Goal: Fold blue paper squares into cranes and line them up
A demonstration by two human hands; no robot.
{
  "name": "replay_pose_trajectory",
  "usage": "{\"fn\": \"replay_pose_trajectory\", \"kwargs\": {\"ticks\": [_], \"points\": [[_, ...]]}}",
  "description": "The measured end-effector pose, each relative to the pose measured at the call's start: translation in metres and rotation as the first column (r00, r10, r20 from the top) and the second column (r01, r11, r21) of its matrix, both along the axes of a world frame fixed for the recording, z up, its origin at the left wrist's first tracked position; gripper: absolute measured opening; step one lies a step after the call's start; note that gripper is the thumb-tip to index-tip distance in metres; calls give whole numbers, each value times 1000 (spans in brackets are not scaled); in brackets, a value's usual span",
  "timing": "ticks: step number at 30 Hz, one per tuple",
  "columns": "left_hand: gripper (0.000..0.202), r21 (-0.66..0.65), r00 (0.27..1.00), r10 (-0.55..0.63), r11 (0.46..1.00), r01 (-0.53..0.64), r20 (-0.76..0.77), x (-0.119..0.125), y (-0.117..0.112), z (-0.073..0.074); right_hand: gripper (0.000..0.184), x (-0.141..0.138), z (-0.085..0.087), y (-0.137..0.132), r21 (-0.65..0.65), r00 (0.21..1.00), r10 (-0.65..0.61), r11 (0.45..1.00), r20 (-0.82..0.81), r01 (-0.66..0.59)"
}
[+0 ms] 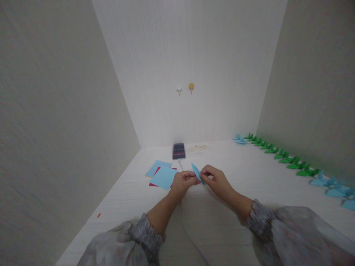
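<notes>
Between my two hands, above the middle of the table, is a small folded piece of light blue origami paper (pixel 196 170), tilted with one point up. My left hand (pixel 184 181) pinches its lower left side. From the right, my right hand (pixel 216 177) closes thumb and fingers on its other side. The exact folds are too small to make out. Just left of my left hand lie square paper sheets: a light blue sheet (pixel 164 177) on top of a red sheet (pixel 153 184), with another blue sheet (pixel 158 167) behind them.
A phone (pixel 179 151) lies near the back wall, with a white cable (pixel 185 229) running toward me. Folded green paper cranes (pixel 283 154) and blue paper cranes (pixel 337 190) line the right side. An orange scrap (pixel 99 215) lies front left. Walls enclose three sides.
</notes>
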State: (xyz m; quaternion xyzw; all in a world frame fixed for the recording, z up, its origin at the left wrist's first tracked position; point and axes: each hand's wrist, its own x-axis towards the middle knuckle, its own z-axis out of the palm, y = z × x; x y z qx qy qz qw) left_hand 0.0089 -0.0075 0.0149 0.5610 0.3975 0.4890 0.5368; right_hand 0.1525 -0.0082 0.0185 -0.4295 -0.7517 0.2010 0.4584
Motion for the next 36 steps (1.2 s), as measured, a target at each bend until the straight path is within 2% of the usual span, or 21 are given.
{"fn": "replay_pose_trajectory", "kwargs": {"ticks": [11,25,36], "points": [[13,-44,998,52,998,-50,38,1,3,-7,9,1,1,-2,19,999,-8,1000,33,7],[17,47,1000,-24,999,24,-19,-1,5,-13,3,-1,-4,1,-60,1000,-11,998,25,13],[15,39,998,33,999,-31,-45,-2,8,-14,7,1,-3,1,43,997,22,999,77,-25]]}}
